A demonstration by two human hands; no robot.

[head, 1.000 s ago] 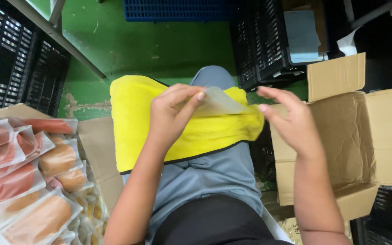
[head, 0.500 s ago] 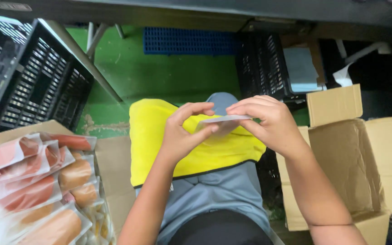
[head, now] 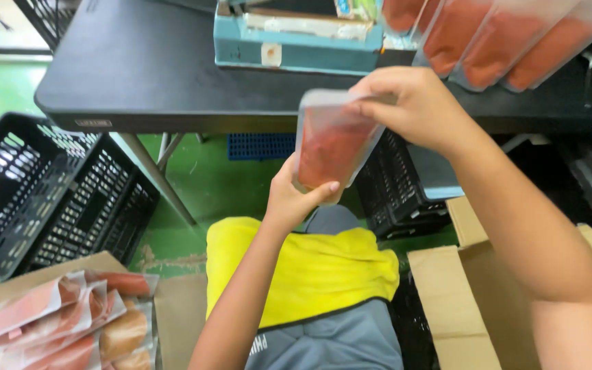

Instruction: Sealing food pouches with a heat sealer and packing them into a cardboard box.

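I hold a clear plastic pouch (head: 330, 140) with red-orange filling upright in front of me. My left hand (head: 297, 195) supports its bottom from below. My right hand (head: 412, 103) pinches its top edge. The pouch is raised near the front edge of a black table (head: 145, 75), just below a teal sealing machine (head: 296, 41). Several filled pouches (head: 495, 34) lie on the table at the upper right. A yellow cloth (head: 303, 274) lies over my lap.
Black plastic crates (head: 42, 192) stand on the green floor at left, another crate (head: 405, 199) under the table. An open cardboard box (head: 467, 301) is at my right. A box of filled pouches (head: 56, 322) sits at lower left.
Both hands rose from my lap up toward the table with the pouch, and my view tilted up, bringing the table and sealing machine into view.
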